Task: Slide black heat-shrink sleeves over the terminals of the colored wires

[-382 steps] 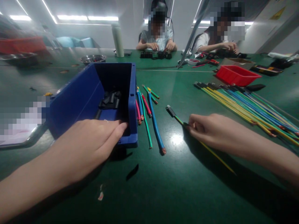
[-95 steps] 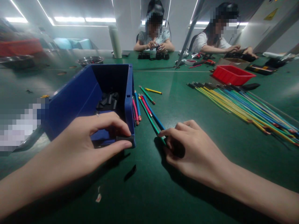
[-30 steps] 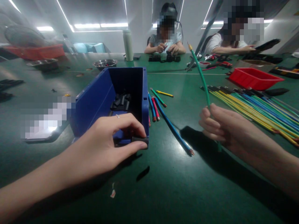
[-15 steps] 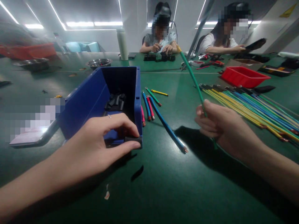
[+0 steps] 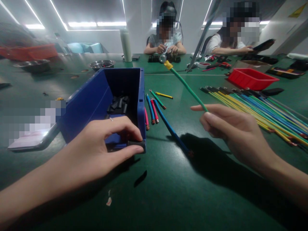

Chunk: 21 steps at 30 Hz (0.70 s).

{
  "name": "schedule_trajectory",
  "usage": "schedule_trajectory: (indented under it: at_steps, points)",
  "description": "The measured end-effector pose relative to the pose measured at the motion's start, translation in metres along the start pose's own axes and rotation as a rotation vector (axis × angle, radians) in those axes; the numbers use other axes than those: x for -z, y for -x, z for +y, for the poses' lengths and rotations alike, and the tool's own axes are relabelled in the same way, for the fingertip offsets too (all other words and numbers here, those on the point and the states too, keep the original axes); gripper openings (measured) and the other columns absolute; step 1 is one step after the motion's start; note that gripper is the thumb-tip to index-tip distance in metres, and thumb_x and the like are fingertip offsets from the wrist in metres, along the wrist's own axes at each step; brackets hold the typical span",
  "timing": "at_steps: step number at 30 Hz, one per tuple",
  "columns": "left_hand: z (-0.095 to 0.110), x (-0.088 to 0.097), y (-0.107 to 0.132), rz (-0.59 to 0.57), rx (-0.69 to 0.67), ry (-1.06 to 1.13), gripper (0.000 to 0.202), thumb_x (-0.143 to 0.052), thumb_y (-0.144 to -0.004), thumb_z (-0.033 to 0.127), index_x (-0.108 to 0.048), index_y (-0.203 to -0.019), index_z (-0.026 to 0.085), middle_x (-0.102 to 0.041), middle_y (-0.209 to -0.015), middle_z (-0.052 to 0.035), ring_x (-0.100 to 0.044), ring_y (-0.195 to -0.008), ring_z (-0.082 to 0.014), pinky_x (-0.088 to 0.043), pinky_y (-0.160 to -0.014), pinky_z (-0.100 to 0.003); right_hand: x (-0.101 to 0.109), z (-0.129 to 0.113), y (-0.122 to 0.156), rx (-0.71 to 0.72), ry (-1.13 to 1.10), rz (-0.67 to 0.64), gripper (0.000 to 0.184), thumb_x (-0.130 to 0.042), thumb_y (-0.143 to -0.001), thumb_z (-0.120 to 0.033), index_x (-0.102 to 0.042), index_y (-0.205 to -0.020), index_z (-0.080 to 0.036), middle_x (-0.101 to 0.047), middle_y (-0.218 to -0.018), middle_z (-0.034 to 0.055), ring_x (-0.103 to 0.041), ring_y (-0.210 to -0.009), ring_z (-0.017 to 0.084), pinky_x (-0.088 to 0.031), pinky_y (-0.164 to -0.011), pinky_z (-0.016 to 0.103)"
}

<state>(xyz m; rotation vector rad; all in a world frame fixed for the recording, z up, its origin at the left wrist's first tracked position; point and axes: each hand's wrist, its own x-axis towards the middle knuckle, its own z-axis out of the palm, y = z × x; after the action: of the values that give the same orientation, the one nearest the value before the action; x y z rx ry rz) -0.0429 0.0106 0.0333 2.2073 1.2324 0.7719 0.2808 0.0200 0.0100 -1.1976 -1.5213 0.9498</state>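
Note:
My left hand (image 5: pixel 110 138) pinches a short black sleeve (image 5: pixel 136 144) between thumb and finger, at the near right corner of the blue bin (image 5: pixel 84 99). Inside that bin lies a heap of black sleeve pieces (image 5: pixel 119 104). My right hand (image 5: pixel 231 131) grips a green cable (image 5: pixel 186 85), its index finger stretched out. The cable slants up and left, ending in a yellow collar and a round metal lug (image 5: pixel 163 58). Between my hands a blue cable (image 5: pixel 170 126) with a bare copper end rests on the green table, beside short red and blue cables (image 5: pixel 152 110).
Rows of yellow, green and blue cables (image 5: pixel 255 110) lie at the right, before a red tray (image 5: pixel 252 79). Metal bowls (image 5: pixel 102 64) and a pale bottle (image 5: pixel 125 45) stand farther back. Two people sit across the table. A black scrap (image 5: pixel 140 178) lies in front.
The green cable has tilted left, and its lug end now points up and left. My right index finger has straightened. The left hand has hardly moved.

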Motion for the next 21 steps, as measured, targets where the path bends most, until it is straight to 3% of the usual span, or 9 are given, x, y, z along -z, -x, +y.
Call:
schedule_trajectory:
  at_steps: [5, 8, 12, 16, 21]
  points:
    - [0.0007, -0.0002, 0.0004, 0.004, -0.002, 0.001, 0.014, -0.085, -0.090, 0.045, -0.082, -0.090, 0.031, -0.081, -0.090, 0.0054, -0.077, -0.081, -0.0156, -0.062, -0.075, -0.020, 0.0014, -0.0013, 0.0031, 0.063, 0.138, 0.001, 0.043, -0.073, -0.101, -0.060, -0.084, -0.090, -0.020, -0.051, -0.062, -0.0029, -0.042, -0.055, 0.010, -0.030, -0.049, 0.025]
    - [0.0002, 0.0003, 0.0012, 0.002, 0.002, -0.002, 0.014, -0.085, -0.090, 0.045, -0.082, -0.091, 0.031, -0.081, -0.091, 0.0051, -0.077, -0.082, -0.0159, -0.062, -0.076, -0.020, -0.0006, -0.0043, 0.0026, 0.130, 0.186, -0.005, 0.040, -0.071, -0.101, -0.055, -0.082, -0.084, -0.020, -0.050, -0.059, -0.0032, -0.040, -0.052, 0.010, -0.029, -0.047, 0.025]
    - [-0.0002, 0.0006, 0.0015, -0.006, 0.016, 0.005, 0.015, -0.085, -0.090, 0.046, -0.082, -0.091, 0.032, -0.082, -0.092, 0.0052, -0.078, -0.083, -0.0161, -0.062, -0.077, -0.020, -0.0025, -0.0071, 0.0004, 0.185, 0.246, -0.059, 0.030, -0.067, -0.102, -0.040, -0.083, -0.084, -0.022, -0.059, -0.059, -0.0017, -0.050, -0.054, 0.011, -0.038, -0.052, 0.024]
    - [0.0013, 0.0008, 0.0013, -0.004, 0.027, 0.017, 0.014, -0.085, -0.089, 0.045, -0.082, -0.091, 0.031, -0.082, -0.091, 0.0047, -0.078, -0.082, -0.0165, -0.062, -0.077, -0.020, -0.0016, -0.0064, 0.0008, 0.205, 0.267, -0.078, 0.029, -0.067, -0.102, -0.041, -0.084, -0.087, -0.023, -0.069, -0.065, 0.0004, -0.058, -0.057, 0.012, -0.045, -0.054, 0.025]
    - [0.0023, 0.0004, 0.0026, -0.008, 0.034, 0.028, 0.013, -0.084, -0.089, 0.046, -0.081, -0.090, 0.033, -0.082, -0.092, 0.0054, -0.078, -0.084, -0.0168, -0.062, -0.077, -0.020, -0.0026, -0.0074, 0.0044, 0.243, 0.271, -0.063, 0.014, -0.074, -0.096, -0.035, -0.084, -0.094, -0.026, -0.067, -0.063, -0.0022, -0.059, -0.055, 0.013, -0.045, -0.052, 0.025]
